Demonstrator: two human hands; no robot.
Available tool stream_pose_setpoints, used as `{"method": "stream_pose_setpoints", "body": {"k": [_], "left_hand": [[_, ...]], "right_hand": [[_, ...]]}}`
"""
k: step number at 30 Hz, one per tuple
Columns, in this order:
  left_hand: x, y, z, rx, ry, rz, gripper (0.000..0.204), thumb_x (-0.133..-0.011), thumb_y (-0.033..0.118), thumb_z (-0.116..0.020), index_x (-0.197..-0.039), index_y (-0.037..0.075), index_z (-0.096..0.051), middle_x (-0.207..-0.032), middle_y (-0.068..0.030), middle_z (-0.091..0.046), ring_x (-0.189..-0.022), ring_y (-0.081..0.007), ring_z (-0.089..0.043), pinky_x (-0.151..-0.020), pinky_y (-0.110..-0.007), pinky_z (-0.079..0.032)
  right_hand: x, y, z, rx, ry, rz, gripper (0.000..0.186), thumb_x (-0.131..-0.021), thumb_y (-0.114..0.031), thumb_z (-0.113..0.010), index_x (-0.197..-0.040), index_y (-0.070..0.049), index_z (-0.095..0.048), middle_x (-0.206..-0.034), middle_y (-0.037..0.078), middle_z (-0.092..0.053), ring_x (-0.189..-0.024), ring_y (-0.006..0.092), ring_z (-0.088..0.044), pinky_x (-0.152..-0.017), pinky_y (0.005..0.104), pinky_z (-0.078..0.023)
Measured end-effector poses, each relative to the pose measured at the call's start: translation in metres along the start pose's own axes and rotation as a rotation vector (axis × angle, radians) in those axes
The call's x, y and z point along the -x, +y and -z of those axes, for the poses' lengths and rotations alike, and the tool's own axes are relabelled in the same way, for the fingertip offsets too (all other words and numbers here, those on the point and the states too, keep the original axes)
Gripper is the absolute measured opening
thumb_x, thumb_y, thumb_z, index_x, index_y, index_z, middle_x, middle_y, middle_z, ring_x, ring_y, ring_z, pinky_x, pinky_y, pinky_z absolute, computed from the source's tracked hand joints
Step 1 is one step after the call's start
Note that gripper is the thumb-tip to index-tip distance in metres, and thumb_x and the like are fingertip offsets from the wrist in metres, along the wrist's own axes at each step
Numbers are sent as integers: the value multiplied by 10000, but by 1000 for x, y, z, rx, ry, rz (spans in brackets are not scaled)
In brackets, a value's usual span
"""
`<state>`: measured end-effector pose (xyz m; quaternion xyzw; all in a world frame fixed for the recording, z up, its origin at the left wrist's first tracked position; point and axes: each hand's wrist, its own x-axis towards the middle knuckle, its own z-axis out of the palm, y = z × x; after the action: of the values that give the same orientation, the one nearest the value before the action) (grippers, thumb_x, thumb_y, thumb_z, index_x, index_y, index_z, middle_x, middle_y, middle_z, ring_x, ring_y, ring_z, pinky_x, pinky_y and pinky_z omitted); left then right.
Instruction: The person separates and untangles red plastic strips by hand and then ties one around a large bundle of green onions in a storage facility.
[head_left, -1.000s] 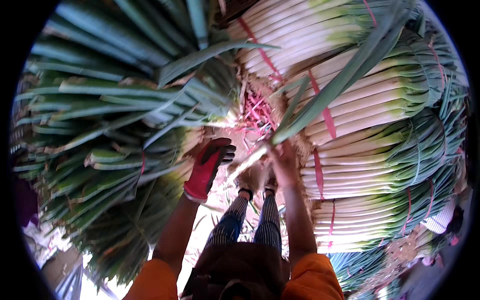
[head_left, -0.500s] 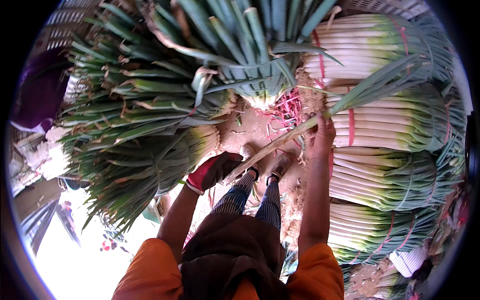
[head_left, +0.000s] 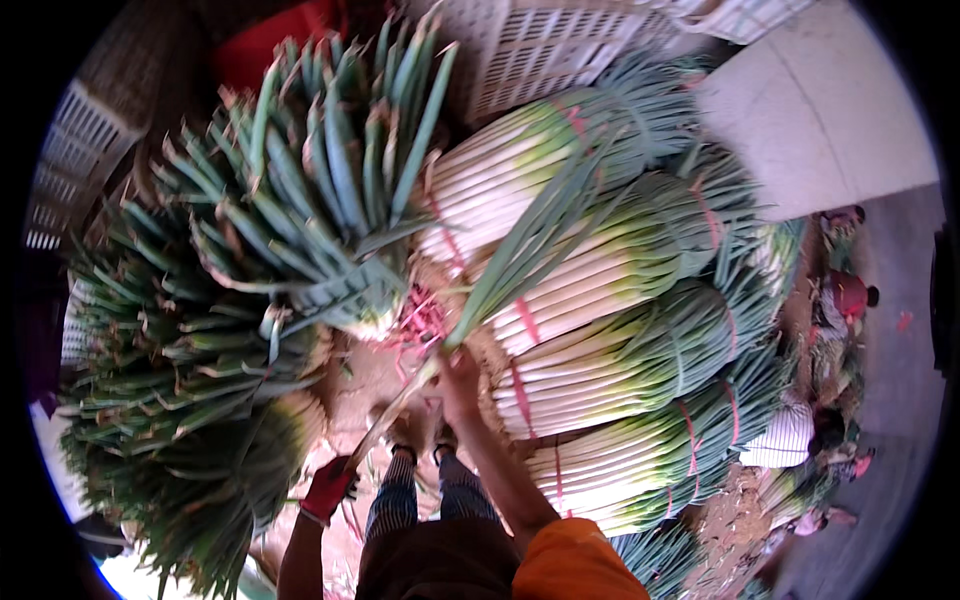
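Note:
A long green onion [head_left: 490,285] with leafy green tops slants across the middle. My bare right hand [head_left: 458,378] is closed around its stalk, below the leaves. The lower end of the stalk is pale and brownish and runs down to my left hand [head_left: 328,490], which wears a red and dark glove. The gloved fingers look curled at that end, partly hidden by the hand itself. To the right of my right hand lie tied bundles of peeled green onions [head_left: 590,370], white stalks toward me. Untrimmed green onions [head_left: 170,400] are heaped on the left.
Another untrimmed bunch [head_left: 340,220] stands ahead, beside a tangle of pink ties [head_left: 425,318] on the ground. Slatted plastic crates [head_left: 540,50] are behind the bundles. A pale slab [head_left: 820,110] stands at the far right. Several people [head_left: 840,300] are farther right among more onions.
My view has swung to the right, so the heaps and bundles appear farther left. The onion's leafy end points more upward. My gloved hand now meets the stalk's lower end.

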<state>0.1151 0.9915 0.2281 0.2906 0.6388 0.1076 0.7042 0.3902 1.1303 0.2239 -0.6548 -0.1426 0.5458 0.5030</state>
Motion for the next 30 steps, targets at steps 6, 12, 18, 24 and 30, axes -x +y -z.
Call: {"method": "stream_pose_setpoints", "body": {"k": [6,12,18,24,30], "left_hand": [[-17,-52,-4,-66,65,-207,347,-822,183,-608,-1146,79,-539,-759,-30,-594,-606,-81,-554,-531,-230,-460],[9,-21,-11,-636,189,-427,536,-712,368,-711,-1112,46,-556,-1020,-173,-616,-944,-345,-593,-796,-395,-480],[44,-35,-15,-590,249,-255,335,-762,280,-587,-1055,116,-588,-907,-165,-627,-888,-350,-599,-751,-419,-484],[177,-167,30,-795,624,205,164,-717,260,-589,-715,98,-614,-714,-162,-613,-693,-348,-611,-577,-457,-459],[315,-315,38,-998,462,600,120,-809,212,-514,-823,159,-621,-717,-143,-642,-639,-325,-627,-592,-456,-500]], "right_hand": [[16,5,2,-88,-188,215,254,-836,-169,-648,-1025,-38,-539,-870,21,-583,-754,101,-583,-613,227,-491],[84,39,-9,-100,-428,-222,238,-830,-138,-644,-988,16,-554,-870,84,-619,-774,141,-611,-646,260,-519],[141,166,16,253,-885,-495,261,-854,-208,-611,-1016,-13,-552,-951,39,-601,-829,112,-564,-712,265,-467],[109,166,68,806,-842,-131,138,-833,-150,-615,-901,-31,-610,-632,34,-583,-594,170,-591,-564,298,-475],[-54,276,82,687,-454,218,82,-880,-111,-548,-910,-35,-551,-781,45,-583,-658,103,-558,-602,240,-451]]}}
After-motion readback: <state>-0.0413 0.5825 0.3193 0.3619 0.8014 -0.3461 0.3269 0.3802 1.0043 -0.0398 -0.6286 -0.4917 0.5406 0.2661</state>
